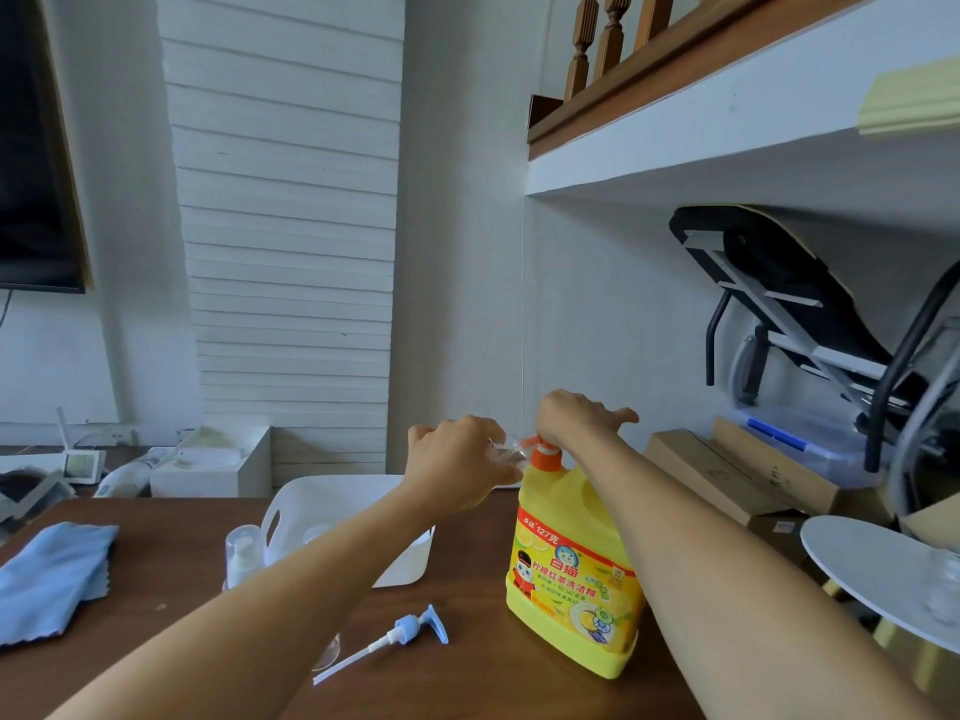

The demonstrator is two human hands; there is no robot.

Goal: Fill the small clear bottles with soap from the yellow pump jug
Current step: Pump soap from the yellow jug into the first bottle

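Since a loose blue pump point(410, 630) lies unattached on the bench point(457, 683) at 6 o'clock, its bottle is probably the one now being filled. The yellow pump jug point(571, 579) stands at 4 o'clock. At its 9 o'clock sit a capped bottle point(242, 556) and a white basket point(332, 491), contents unreadable. Beyond, the left hand point(457, 467) curls round a small clear bottle point(506, 452) at the spout, while the right hand point(576, 420) presses loose-fingered on the orange pump head point(544, 454). Its soap level cannot be told, so filling seems under way, not finished.
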